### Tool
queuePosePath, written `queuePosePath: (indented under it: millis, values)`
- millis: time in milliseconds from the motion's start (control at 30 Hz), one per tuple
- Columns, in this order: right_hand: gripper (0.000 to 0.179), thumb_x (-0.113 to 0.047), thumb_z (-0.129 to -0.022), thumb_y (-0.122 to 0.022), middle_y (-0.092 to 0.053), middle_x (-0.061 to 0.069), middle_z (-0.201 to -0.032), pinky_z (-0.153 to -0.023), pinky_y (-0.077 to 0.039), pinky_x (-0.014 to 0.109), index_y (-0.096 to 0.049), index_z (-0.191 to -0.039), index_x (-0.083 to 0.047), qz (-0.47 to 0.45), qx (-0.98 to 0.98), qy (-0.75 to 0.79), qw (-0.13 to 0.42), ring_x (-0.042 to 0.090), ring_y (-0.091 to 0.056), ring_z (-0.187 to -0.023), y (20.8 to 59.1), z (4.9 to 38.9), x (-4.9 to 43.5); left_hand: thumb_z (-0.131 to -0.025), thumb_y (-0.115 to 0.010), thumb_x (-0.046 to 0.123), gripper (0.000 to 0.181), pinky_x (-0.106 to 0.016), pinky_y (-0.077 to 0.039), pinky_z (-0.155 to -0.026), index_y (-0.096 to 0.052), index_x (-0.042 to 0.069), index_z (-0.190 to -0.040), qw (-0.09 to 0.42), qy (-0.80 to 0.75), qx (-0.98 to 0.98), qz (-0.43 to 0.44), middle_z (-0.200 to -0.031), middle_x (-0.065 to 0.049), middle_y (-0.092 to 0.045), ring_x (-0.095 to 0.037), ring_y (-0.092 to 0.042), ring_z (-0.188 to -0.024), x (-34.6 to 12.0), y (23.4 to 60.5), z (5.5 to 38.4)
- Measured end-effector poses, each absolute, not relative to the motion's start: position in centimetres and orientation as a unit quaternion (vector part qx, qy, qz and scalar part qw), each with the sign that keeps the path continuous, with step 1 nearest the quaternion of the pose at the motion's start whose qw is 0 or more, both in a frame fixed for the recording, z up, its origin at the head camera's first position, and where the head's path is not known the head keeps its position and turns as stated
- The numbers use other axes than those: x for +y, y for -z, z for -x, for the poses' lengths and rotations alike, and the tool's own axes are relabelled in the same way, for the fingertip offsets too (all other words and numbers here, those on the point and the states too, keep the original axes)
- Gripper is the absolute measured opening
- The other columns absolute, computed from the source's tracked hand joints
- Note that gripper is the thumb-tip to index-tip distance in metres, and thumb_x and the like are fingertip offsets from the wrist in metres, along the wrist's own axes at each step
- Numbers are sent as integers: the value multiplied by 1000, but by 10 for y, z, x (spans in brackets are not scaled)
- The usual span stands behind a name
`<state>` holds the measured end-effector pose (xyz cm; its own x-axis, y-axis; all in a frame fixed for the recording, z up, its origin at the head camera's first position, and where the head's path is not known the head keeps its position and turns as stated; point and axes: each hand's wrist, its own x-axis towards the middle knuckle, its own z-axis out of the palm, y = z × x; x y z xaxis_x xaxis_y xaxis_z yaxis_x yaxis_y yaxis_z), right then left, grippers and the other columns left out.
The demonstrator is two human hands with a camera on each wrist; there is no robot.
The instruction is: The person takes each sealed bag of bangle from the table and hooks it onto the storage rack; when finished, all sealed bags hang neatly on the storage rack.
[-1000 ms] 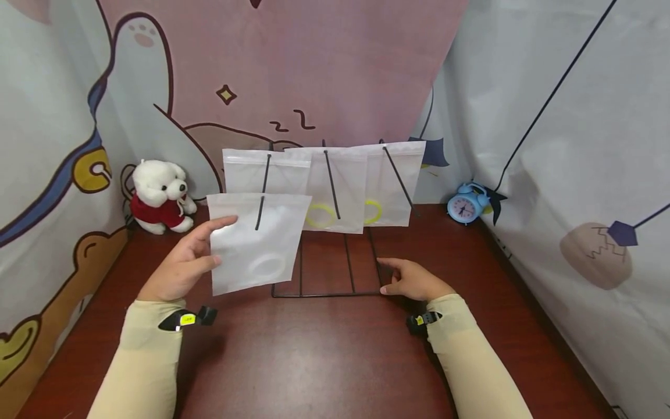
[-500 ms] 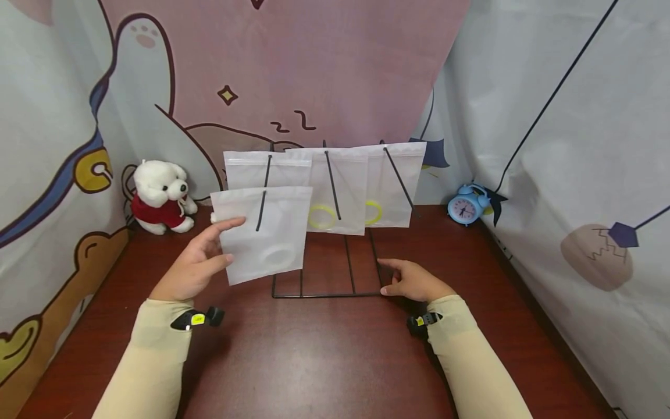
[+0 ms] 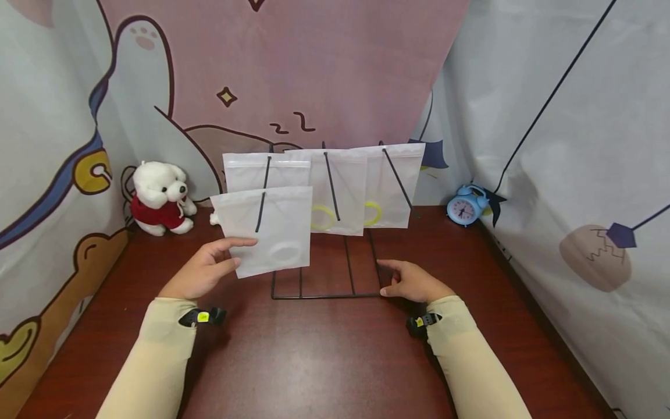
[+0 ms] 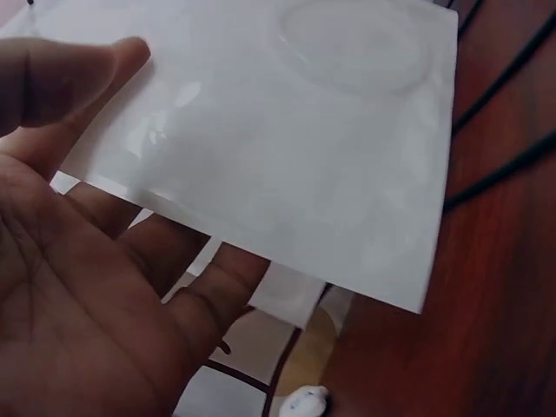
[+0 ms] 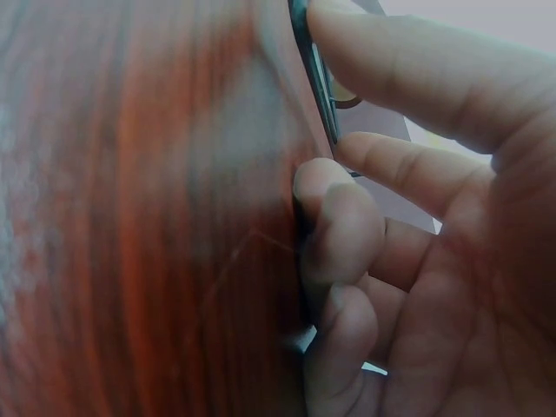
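A white translucent zip bag (image 3: 290, 224) hangs near the front end of the left prong of a black wire rack (image 3: 324, 297). A pale ring outline shows low in the bag. My left hand (image 3: 201, 270) touches the bag's lower left part. Its index finger lies straight across the front, while in the left wrist view the other fingers (image 4: 230, 278) reach behind the bag's edge. My right hand (image 3: 419, 282) holds the right side wire of the rack's base between thumb and index finger. In the right wrist view its other fingers (image 5: 334, 339) curl close to the table.
Behind, more white bags hang on the prongs: a left one (image 3: 241, 171), a middle one (image 3: 348, 192) and a right one (image 3: 384, 180); the last two show yellow rings. A plush dog (image 3: 157, 198) sits at back left, a blue alarm clock (image 3: 464, 208) at back right.
My left hand has moved right along the bag, its index finger ending lower. The bag's bottom has swung right, so it hangs less slanted. My right hand stays in place.
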<state>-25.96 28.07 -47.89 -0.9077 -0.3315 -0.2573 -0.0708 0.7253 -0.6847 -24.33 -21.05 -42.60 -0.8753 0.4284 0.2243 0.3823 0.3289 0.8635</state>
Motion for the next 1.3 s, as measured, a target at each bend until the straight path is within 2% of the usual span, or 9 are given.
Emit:
queuePosePath:
  millis: [67, 167, 267, 467, 567, 700, 1000, 1200, 1300]
  values:
    - [78, -17, -92, -83, -55, 0, -67, -59, -43, 30, -46, -160, -15, 109, 909, 357, 186, 15, -49, -63, 478, 260, 281, -103, -60, 2, 40, -30, -54, -72, -67, 12, -141, 35, -522, 815, -249, -113, -12, -66, -20, -53, -76, -211, 430, 245]
    - [78, -17, -92, -83, -54, -1, -66, -59, -42, 31, -46, -160, -15, 109, 907, 360, 190, 15, -49, -62, 478, 259, 281, -104, -59, 3, 40, -28, -57, -83, -67, 13, -142, 63, -519, 817, -244, -141, -10, -63, -20, -61, -101, -212, 434, 248]
    - [78, -16, -92, -83, -53, -1, -66, -59, -42, 31, -46, -160, -14, 110, 906, 362, 190, 15, -49, -62, 478, 259, 281, -104, -59, 3, 41, -28, -57, -92, -66, 13, -143, 92, -516, 815, -247, -149, -13, -59, -26, -59, -122, -213, 439, 250]
    - [78, -16, -91, -84, -54, 0, -66, -59, -43, 32, -46, -160, -15, 107, 907, 362, 187, 15, -49, -62, 480, 259, 282, -104, -60, 5, 44, -35, -58, -86, -63, 16, -146, 97, -508, 819, -250, -145, -13, -60, -26, -60, -95, -212, 444, 252]
    - [78, -17, -91, -84, -54, 0, -66, -59, -43, 32, -47, -160, -16, 106, 907, 361, 188, 15, -49, -62, 481, 260, 282, -104, -60, 6, 44, -37, -56, -77, -61, 18, -147, 83, -505, 823, -248, -119, -14, -65, -29, -56, -80, -210, 445, 251]
    - [78, -17, -92, -84, -54, 0, -66, -59, -43, 31, -47, -160, -15, 107, 908, 359, 188, 15, -50, -63, 482, 260, 283, -106, -57, 5, 46, -36, -60, -75, -55, 15, -151, 88, -534, 803, -249, -102, -17, -61, -29, -63, -82, -207, 445, 252]
    - [78, -17, -91, -84, -55, 0, -67, -59, -43, 31, -47, -160, -14, 110, 907, 362, 185, 15, -51, -64, 482, 261, 282, -107, -51, -2, 52, -50, -65, -71, -40, 4, -158, 116, -604, 743, -264, -116, -25, -63, -21, -72, -90, -203, 452, 254]
    - [78, -16, -91, -84, -55, 0, -68, -59, -43, 31, -47, -159, -13, 112, 907, 361, 184, 15, -51, -64, 482, 261, 282, -102, -57, -6, 58, -27, -56, -68, -47, 10, -157, 33, -549, 792, -266, -116, -15, -59, -14, -59, -66, -202, 454, 256]
    - [78, -17, -90, -85, -56, 1, -68, -59, -43, 31, -48, -159, -13, 111, 908, 360, 182, 16, -51, -64, 481, 261, 282, -101, -58, -5, 58, -23, -50, -75, -49, 11, -156, -5, -529, 808, -261, -127, -13, -58, -12, -55, -77, -201, 454, 256]
